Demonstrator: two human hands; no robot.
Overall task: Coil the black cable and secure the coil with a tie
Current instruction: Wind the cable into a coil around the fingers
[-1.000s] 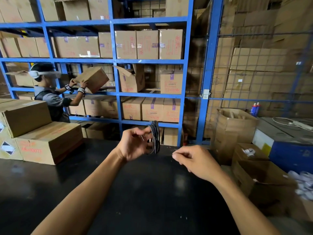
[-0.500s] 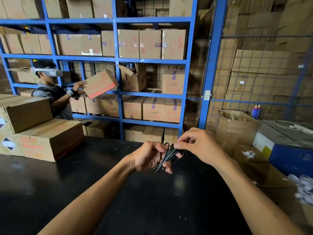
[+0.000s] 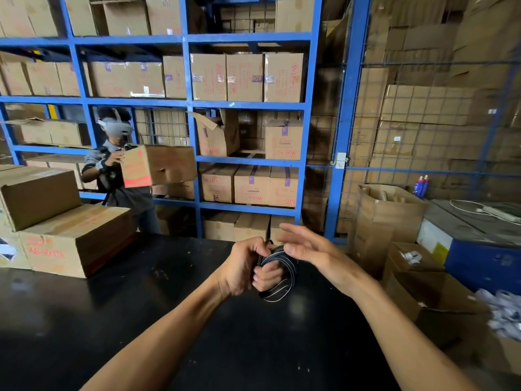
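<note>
A small coil of black cable (image 3: 283,280) is held above the black table (image 3: 141,320), near its far edge. My left hand (image 3: 248,268) is closed around the coil's left side, fingers curled through the loops. My right hand (image 3: 306,246) hovers just right of and above the coil, fingers spread, thumb touching or almost touching the coil's top. A thin end, cable or tie, sticks up between the hands; I cannot tell which.
Stacked cardboard boxes (image 3: 56,221) sit at the table's left. Open cartons (image 3: 417,286) stand right of the table, beside a blue cabinet (image 3: 479,249). Behind the table, a person (image 3: 118,170) carries a box in front of blue shelving (image 3: 248,105).
My right hand went from pinching at the coil's top to spread fingers. The coil has turned flatter in my left hand. The person behind has turned with the box toward the right.
</note>
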